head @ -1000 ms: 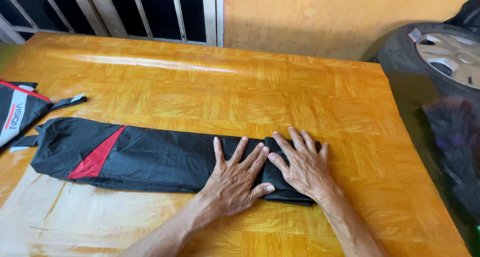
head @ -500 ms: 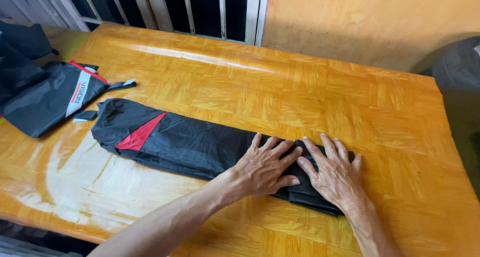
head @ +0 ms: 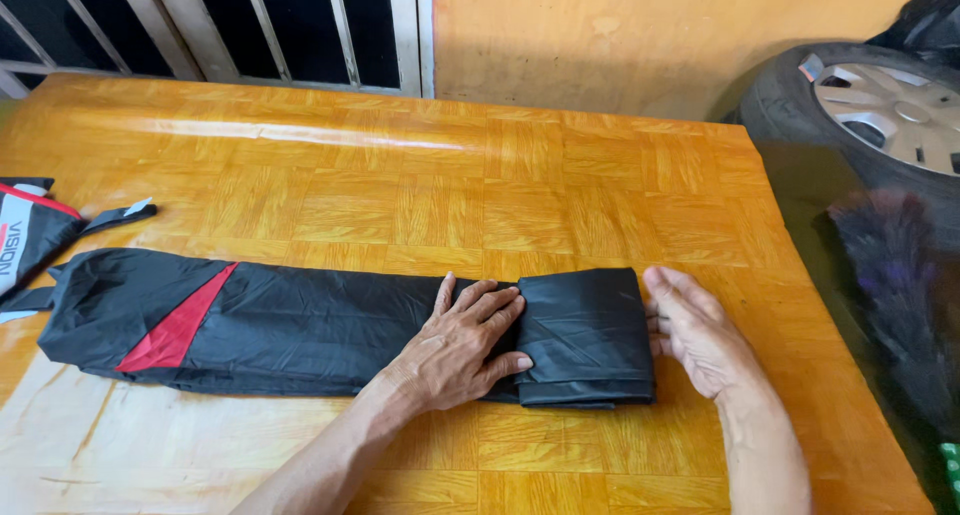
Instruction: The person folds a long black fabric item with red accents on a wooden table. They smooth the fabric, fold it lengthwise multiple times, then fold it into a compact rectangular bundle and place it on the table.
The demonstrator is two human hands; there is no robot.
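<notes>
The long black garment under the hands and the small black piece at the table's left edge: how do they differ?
The long black garment lies fully in view across the table, its right end folded over; the small black piece is cut off by the frame. The left hand presses on the garment; nothing touches the piece. The garment has a red wedge; the piece shows a white panel. Both are black with red.

One printed item in view: a small black fabric pouch [head: 25,245] at the left edge of the wooden table [head: 480,175], cut off by the frame. It carries a white panel with dark lettering and a thin red stripe along the top. It lies just beside the long folded black cloth [head: 300,325]. No signs or screens seen.
</notes>
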